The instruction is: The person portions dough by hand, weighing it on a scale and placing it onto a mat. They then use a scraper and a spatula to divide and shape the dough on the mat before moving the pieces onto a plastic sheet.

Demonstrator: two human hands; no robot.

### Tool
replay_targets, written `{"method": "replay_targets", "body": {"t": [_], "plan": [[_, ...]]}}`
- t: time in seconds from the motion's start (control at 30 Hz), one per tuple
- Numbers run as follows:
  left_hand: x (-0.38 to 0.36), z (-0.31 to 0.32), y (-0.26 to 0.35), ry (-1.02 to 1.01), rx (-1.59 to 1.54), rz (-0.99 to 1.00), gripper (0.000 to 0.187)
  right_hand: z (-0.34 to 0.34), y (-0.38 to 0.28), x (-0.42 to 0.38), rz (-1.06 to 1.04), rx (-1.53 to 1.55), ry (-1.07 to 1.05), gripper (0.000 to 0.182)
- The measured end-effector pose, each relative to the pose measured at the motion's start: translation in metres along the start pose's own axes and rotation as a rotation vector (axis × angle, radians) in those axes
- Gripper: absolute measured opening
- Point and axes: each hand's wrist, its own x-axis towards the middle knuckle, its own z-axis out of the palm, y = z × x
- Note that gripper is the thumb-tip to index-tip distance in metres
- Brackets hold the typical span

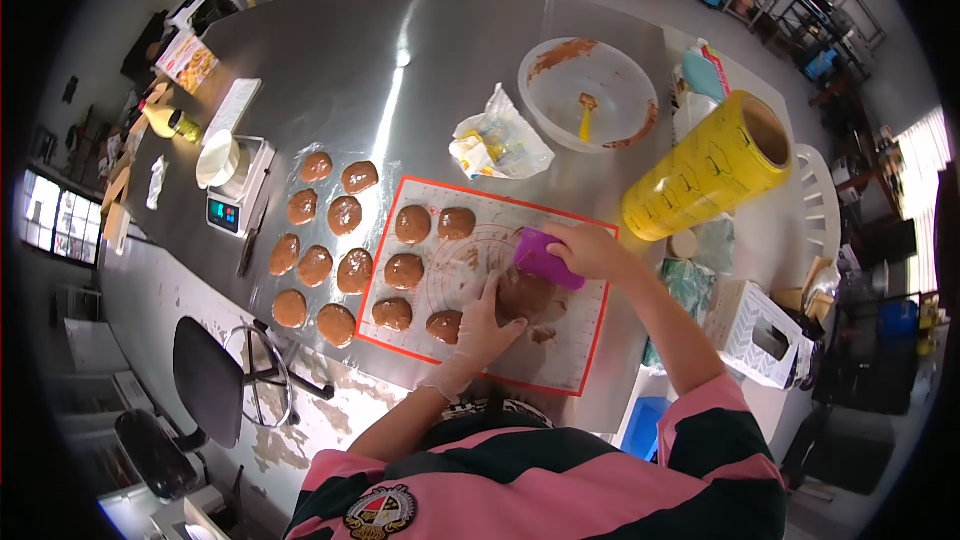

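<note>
My right hand (pixel 585 249) grips a purple scraper (pixel 548 259), which touches the far side of a larger brown dough mass (pixel 527 295) on the red-edged mat (pixel 590 340). My left hand (pixel 485 325), in a clear glove, lies against the left side of that mass with thumb and fingers apart. Several flattened brown dough pieces (pixel 404 271) sit on the mat's left part. More brown pieces (pixel 315 266) lie in uneven rows on clear film left of the mat. Brown smears mark the mat around the mass.
Beyond the mat are a crumpled wrapper (pixel 500 140) and a smeared bowl (pixel 588 90) with a yellow spatula (pixel 586 120). A large yellow film roll (pixel 700 170) stands to the right. Scale (pixel 240 190) and knife (pixel 249 248) are at left; a white box (pixel 755 330) is at right.
</note>
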Motion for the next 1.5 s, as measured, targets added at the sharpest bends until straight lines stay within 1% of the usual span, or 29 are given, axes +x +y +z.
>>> {"method": "replay_targets", "body": {"t": [0.07,0.1,0.13,0.17,0.23,0.3,0.37,0.4,0.47,0.53,0.57,0.63,0.67,0.77,0.8,0.87,0.9,0.97,1.0,1.07,1.1,1.13,1.2,1.23,1.3,1.33,1.37,1.43,1.5], "plan": [[0.004,0.002,0.002,0.034,0.071,0.022,0.096,0.012,-0.008,-0.027,0.4,-0.022,0.198,0.021],[0.006,0.003,0.0,0.073,0.012,-0.028,0.096,0.02,-0.01,-0.037,0.412,-0.027,0.205,0.021],[0.006,0.003,-0.001,0.111,-0.046,-0.082,0.097,0.032,-0.009,-0.045,0.524,-0.006,0.306,0.021],[0.008,0.001,-0.001,0.103,-0.049,-0.076,0.097,0.043,-0.01,-0.051,0.633,0.016,0.407,0.021],[0.014,-0.006,-0.002,0.058,-0.184,-0.069,0.099,0.065,-0.018,-0.056,0.688,0.012,0.463,0.021],[0.021,-0.011,-0.002,0.011,-0.23,-0.082,0.101,0.085,-0.029,-0.053,0.742,0.007,0.517,0.022],[0.024,-0.014,-0.005,-0.029,-0.274,-0.097,0.104,0.105,-0.039,-0.044,0.758,0.127,0.677,0.022],[0.028,-0.014,-0.008,-0.067,-0.304,-0.084,0.102,0.114,-0.039,-0.038,0.754,0.123,0.682,0.022],[0.03,-0.015,-0.011,-0.1,-0.332,-0.07,0.1,0.127,-0.043,-0.026,0.615,0.193,0.897,0.021],[0.029,-0.019,-0.005,-0.105,-0.634,-0.269,0.094,0.129,-0.044,-0.016,0.58,0.217,0.891,0.02],[0.028,-0.023,0.0,-0.105,-0.627,-0.266,0.094,0.128,-0.046,-0.01,0.551,0.242,0.886,0.019],[0.027,-0.036,0.015,-0.072,-0.849,-0.372,0.083,0.123,-0.051,0.0,0.521,0.297,0.899,0.018],[0.03,-0.043,0.017,-0.074,-0.839,-0.374,0.083,0.12,-0.053,0.004,0.494,0.348,0.905,0.018],[0.04,-0.068,0.028,-0.049,-0.913,-0.388,0.064,0.101,-0.055,0.013,0.495,0.492,0.839,0.019],[0.044,-0.08,0.039,-0.048,-0.905,-0.389,0.064,0.093,-0.054,0.017,0.494,0.5,0.842,0.019],[0.052,-0.11,0.073,-0.127,-0.985,-0.273,0.07,0.072,-0.052,0.027,0.379,0.601,0.926,0.022],[0.057,-0.12,0.085,-0.124,-0.981,-0.268,0.07,0.051,-0.06,0.026,0.372,0.603,0.93,0.022],[0.062,-0.139,0.11,-0.142,-0.877,-0.167,0.07,0.007,-0.083,0.018,0.43,0.685,0.928,0.025],[0.057,-0.149,0.128,-0.136,-0.876,-0.159,0.07,0.004,-0.079,0.018,0.419,0.684,0.93,0.025],[0.048,-0.164,0.17,-0.176,-0.607,-0.016,0.064,-0.005,-0.074,0.016,0.337,1.163,0.936,0.026],[0.052,-0.162,0.17,-0.179,-0.522,0.054,0.059,-0.008,-0.078,0.01,0.262,1.466,0.88,0.024],[0.055,-0.164,0.174,-0.172,-0.52,0.056,0.059,-0.012,-0.084,0.004,0.255,1.465,0.874,0.024],[0.062,-0.169,0.184,-0.273,-0.34,0.155,0.052,-0.018,-0.089,-0.006,0.306,1.509,0.912,0.024],[0.063,-0.177,0.195,-0.342,-0.249,0.182,0.066,-0.022,-0.091,-0.009,0.303,1.507,0.911,0.024],[0.064,-0.187,0.218,-0.357,-0.177,0.19,0.063,-0.029,-0.097,-0.014,0.233,1.6,1.031,0.021],[0.066,-0.192,0.227,-0.372,-0.104,0.196,0.061,-0.037,-0.103,-0.016,0.235,1.596,1.03,0.021],[0.069,-0.198,0.233,-0.37,-0.11,0.198,0.061,-0.049,-0.113,-0.017,0.16,1.66,1.017,0.022],[0.075,-0.214,0.24,-0.17,0.035,0.508,0.055,-0.07,-0.135,-0.011,0.058,1.7,1.002,0.029],[0.078,-0.239,0.241,-0.153,-0.007,0.514,0.055,-0.086,-0.158,0.001,0.033,1.603,0.997,0.029]]}}
